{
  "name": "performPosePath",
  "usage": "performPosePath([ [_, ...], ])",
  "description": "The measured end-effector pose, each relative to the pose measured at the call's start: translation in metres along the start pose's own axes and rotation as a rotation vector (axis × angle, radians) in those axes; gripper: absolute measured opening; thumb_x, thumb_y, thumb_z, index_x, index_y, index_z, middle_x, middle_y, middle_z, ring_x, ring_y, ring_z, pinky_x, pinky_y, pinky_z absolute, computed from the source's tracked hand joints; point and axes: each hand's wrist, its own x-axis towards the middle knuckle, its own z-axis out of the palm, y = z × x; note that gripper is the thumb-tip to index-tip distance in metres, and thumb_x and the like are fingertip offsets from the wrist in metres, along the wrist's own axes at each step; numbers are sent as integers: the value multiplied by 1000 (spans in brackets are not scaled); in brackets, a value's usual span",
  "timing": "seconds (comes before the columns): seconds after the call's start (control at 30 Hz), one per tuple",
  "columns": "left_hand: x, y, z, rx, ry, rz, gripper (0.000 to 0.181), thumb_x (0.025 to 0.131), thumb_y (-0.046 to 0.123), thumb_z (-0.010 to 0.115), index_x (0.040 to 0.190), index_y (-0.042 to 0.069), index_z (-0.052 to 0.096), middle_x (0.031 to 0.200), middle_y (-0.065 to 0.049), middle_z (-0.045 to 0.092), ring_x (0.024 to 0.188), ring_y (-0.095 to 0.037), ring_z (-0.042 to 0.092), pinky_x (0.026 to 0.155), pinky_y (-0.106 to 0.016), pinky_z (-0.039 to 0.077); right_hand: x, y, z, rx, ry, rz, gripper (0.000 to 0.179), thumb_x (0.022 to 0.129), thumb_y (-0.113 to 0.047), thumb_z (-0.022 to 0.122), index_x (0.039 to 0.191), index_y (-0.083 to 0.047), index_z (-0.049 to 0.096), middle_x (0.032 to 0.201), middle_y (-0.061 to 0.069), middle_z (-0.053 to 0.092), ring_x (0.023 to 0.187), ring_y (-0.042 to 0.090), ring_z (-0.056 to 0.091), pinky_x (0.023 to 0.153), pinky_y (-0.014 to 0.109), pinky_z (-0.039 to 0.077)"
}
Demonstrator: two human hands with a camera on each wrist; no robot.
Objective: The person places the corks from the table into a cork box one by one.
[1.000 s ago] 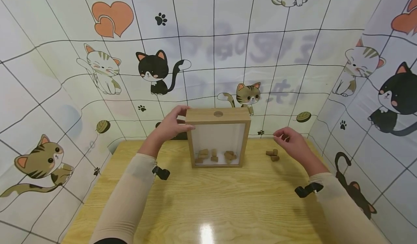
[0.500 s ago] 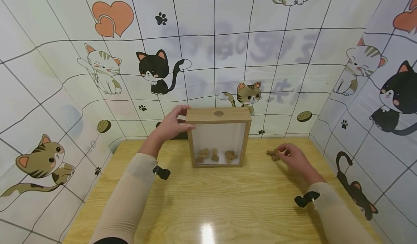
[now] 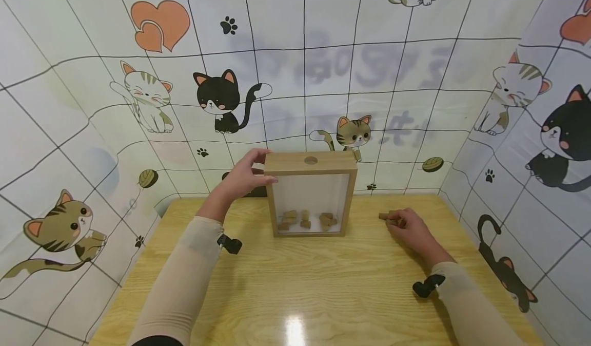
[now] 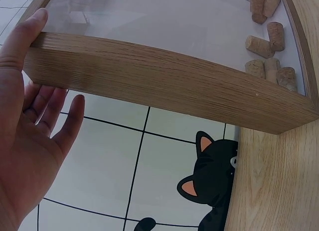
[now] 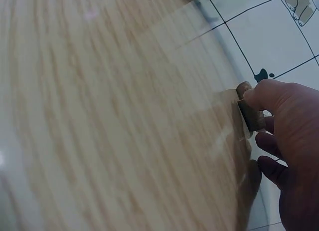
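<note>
A wooden display box (image 3: 311, 165) with a clear front and a round hole in its top stands on the table. Several corks (image 4: 269, 44) lie along its bottom, behind the clear panel. My left hand (image 3: 244, 177) holds the box at its upper left corner, thumb on the front edge and fingers behind. Right of the box, my right hand (image 3: 408, 229) is down at the table among loose corks (image 3: 383, 216). In the right wrist view its thumb and fingers pinch a cork (image 5: 251, 116), with another cork (image 5: 243, 89) just beyond. The hand partly covers these corks.
The wooden table (image 3: 295, 279) runs in front of the box. Behind and at both sides hangs a white grid-patterned cloth (image 3: 286, 69) printed with cats, close to the box's back. Each wrist carries a small black camera (image 3: 229, 244).
My right hand has come down from above the loose corks and closed its fingers on one at the table. The left hand and the box have stayed in place.
</note>
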Motion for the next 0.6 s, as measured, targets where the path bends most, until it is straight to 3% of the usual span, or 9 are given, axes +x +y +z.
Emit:
performPosePath([
  [0.23,0,-1,1,-9,-9,4,82,94,26,92,161,18,46,145,-12,54,126,-41,64,101,-51,61,-2,6,5,-35,-9,3,11,102,-7,80,109,-9,71,98,8,55,87,23,51,76,40,44],
  [0.4,-1,0,0,-26,-1,6,82,94,24,92,161,18,46,145,-12,54,127,-45,63,101,-53,61,-3,6,8,6,-42,23,11,102,-8,76,107,-11,67,101,7,60,91,24,53,79,40,44],
  [0.6,-1,1,0,-29,-6,6,81,94,23,92,161,18,46,144,-12,54,126,-43,64,101,-53,61,-7,0,7,32,-87,62,15,98,-9,70,108,-14,60,92,4,55,87,24,52,72,39,40],
])
